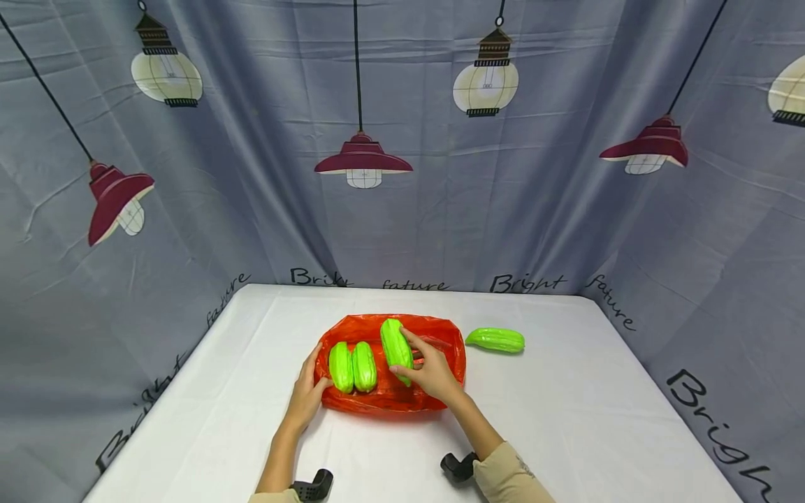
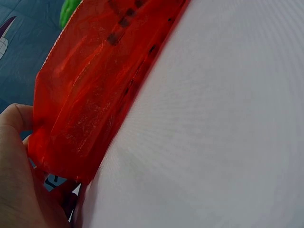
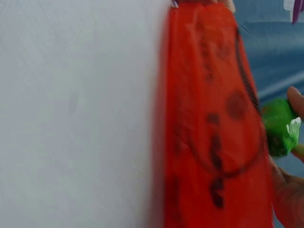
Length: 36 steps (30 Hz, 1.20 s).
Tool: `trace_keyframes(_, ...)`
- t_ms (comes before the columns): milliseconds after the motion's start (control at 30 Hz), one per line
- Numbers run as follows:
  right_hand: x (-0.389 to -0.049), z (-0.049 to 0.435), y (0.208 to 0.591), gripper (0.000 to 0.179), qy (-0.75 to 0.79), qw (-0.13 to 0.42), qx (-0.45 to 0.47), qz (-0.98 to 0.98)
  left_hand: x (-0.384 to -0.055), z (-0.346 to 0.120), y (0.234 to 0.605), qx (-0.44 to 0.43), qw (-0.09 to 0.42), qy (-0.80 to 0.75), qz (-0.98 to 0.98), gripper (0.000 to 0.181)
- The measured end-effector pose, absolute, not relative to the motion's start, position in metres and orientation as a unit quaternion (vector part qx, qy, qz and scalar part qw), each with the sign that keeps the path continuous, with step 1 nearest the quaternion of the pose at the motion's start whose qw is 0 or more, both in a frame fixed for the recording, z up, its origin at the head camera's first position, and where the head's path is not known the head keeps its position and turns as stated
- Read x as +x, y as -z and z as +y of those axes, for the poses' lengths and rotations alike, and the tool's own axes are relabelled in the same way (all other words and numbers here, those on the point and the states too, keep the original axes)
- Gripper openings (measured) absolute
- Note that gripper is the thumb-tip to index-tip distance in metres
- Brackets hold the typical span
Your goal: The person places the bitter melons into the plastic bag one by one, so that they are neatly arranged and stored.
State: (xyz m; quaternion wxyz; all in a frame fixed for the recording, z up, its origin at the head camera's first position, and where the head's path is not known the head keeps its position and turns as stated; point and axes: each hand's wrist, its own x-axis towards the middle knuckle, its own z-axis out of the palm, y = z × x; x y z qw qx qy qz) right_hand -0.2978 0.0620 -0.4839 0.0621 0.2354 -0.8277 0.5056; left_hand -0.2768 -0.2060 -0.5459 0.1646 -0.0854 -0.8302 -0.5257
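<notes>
Leftmost from where I stand, a grey-blue curtain (image 1: pixel 207 209) printed with lamps begins, and it runs round behind the white counter (image 1: pixel 578 405) at twelve o'clock. Take the red plastic bag (image 1: pixel 377 403) on that counter as the dial, with six towards the person. The left hand (image 1: pixel 308 388) is at between eight and nine, its fingers and thumb gripping the bag's edge; a black wrist device (image 1: pixel 313 485) sits lower, towards seven. The bag lies spread open like a shallow basin. Inside, on its nine o'clock side, two green gourds (image 1: pixel 341 367) lie side by side, pointing roughly twelve to six. Near the dial's middle is a third gourd (image 1: pixel 394 341), tilted, its top leaning towards eleven. The right hand (image 1: pixel 432 375), coming in from four, pinches it between thumb and fingers; whether its lower end touches the bag I can't tell. Below that hand, towards five, are a second black device (image 1: pixel 458 467) and a beige sleeve (image 1: pixel 511 475). Farthest right, just outside the bag between two and three, a fourth gourd (image 1: pixel 497 340) lies sideways on the counter.
</notes>
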Motion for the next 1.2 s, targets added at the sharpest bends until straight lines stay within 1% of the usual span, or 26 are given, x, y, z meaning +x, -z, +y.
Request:
trace_keyframes(400,-0.298,0.044,0.507,0.076,-0.486,0.061,0.203,-0.848,-0.276,-0.208,0.546,-0.084,0.155,0.526,-0.832,0.074)
trace_keyframes(667,-0.301,0.04,0.518,0.075,-0.505,0.02,0.184,-0.843,-0.275,-0.208,0.546,-0.082,0.148,0.53,-0.831,0.075)
trace_keyframes(933,-0.302,0.035,0.519,0.077,-0.495,-0.001,0.157,-0.855,-0.276,-0.208,0.546,-0.085,0.156,0.53,-0.829,0.075)
trace_keyframes(1200,-0.3,0.033,0.515,0.077,-0.468,0.007,0.152,-0.87,-0.277,-0.207,0.545,-0.081,0.157,0.531,-0.829,0.074)
